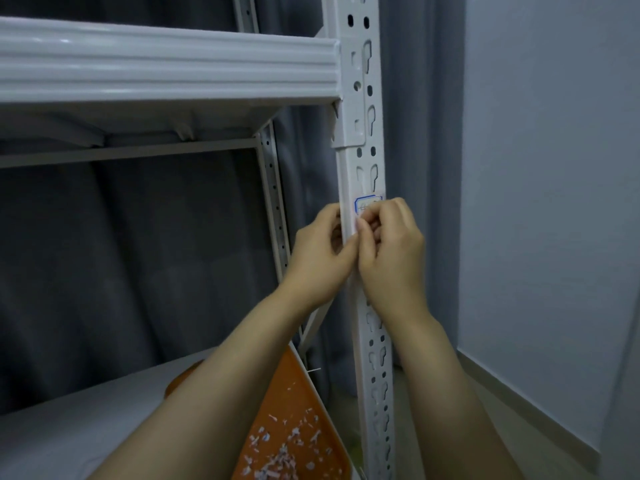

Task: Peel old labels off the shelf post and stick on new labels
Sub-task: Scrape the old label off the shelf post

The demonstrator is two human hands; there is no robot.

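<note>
The right hand (391, 251) pinches the lower edge of the blue-bordered label (367, 203) on the shelf post (367, 98); the left hand (322, 258) grips the post just beside; better to peel slowly, flat to the metal, so it lifts whole.

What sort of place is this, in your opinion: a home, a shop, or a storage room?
Probably a small storage room or spare room indoors. A white metal shelf post with keyhole slots stands before a grey curtain, beside a plain wall, and an orange tray below holds paper scraps.
</note>
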